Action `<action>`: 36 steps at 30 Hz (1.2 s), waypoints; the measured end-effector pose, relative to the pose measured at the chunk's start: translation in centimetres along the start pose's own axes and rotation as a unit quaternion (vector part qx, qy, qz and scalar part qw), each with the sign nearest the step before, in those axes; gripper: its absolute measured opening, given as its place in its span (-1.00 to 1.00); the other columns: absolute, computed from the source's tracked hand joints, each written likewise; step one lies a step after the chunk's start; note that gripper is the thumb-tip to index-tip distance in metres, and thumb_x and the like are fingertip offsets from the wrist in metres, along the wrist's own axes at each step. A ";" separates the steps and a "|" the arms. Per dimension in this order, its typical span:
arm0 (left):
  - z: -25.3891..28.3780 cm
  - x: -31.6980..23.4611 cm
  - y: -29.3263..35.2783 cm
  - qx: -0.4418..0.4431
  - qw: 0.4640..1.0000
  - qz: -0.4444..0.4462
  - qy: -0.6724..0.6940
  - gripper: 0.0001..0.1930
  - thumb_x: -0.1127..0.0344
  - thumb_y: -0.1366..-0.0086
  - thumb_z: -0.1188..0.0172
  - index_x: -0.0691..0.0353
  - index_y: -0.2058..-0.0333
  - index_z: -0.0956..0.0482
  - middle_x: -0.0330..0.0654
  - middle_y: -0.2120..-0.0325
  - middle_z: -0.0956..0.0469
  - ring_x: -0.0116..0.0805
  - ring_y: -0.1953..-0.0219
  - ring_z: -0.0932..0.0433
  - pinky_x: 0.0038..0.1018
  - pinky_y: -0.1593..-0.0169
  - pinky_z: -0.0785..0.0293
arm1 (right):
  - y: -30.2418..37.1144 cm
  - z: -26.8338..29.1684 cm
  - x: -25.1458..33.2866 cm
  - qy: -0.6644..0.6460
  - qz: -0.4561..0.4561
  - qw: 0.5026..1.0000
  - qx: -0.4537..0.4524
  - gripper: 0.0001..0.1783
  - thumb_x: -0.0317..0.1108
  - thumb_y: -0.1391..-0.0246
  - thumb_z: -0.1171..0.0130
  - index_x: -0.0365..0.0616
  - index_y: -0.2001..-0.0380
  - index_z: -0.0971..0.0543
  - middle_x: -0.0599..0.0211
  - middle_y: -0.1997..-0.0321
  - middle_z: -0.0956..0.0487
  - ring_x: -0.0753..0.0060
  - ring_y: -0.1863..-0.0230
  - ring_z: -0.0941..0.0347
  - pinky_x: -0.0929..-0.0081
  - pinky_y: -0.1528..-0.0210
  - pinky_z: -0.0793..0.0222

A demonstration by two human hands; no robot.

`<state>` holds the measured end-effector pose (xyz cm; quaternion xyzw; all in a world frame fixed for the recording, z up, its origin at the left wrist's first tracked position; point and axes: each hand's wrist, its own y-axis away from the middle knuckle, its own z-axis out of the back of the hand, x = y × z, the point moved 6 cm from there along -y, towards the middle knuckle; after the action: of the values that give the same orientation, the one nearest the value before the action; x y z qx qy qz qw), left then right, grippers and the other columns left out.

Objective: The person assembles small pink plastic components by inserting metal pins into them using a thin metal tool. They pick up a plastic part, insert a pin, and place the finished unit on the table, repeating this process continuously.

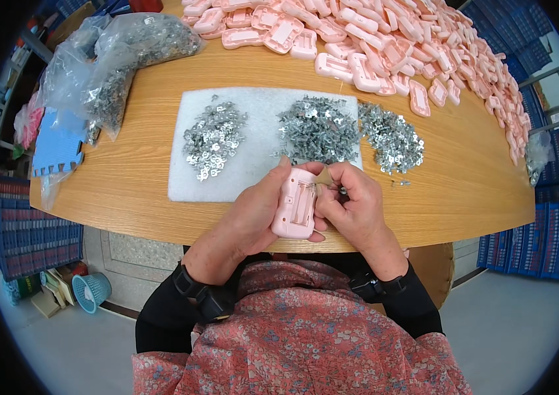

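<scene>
My left hand is closed around a pale pink plastic housing, its long battery compartment facing up. At the housing's upper right edge, my right hand is closed in a pinch. A tan patch shows at its fingertips, and a small dark tip pokes out between the fingers; what they hold is too small to make out. Just beyond my hands, a heap of small silvery metal clips lies on a white foam sheet. A smaller pile of metal pieces lies on the sheet's left part.
More metal pieces lie on the wooden table right of the sheet. A large heap of pink housings covers the far right. Plastic bags of metal parts and a blue foam mat sit at the left. Blue racks flank the table.
</scene>
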<state>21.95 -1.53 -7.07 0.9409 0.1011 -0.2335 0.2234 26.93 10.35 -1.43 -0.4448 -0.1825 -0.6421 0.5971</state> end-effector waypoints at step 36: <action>0.2 0.2 -0.4 -0.029 0.999 0.005 -0.038 -0.43 -0.14 -0.52 0.42 0.15 -0.17 -0.32 -0.05 0.18 -0.57 -0.17 0.28 -0.66 -0.13 0.33 -0.69 | -0.1 -0.8 0.9 0.095 0.076 0.993 0.005 -0.81 -0.52 0.07 -0.30 -0.14 0.36 -0.51 0.28 0.38 -0.61 0.32 0.49 -0.57 0.44 0.46 -0.48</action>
<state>21.98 -1.24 -7.45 0.9249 0.0946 -0.2649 0.2558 26.70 9.23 -1.11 -0.3914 -0.0937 -0.6336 0.6607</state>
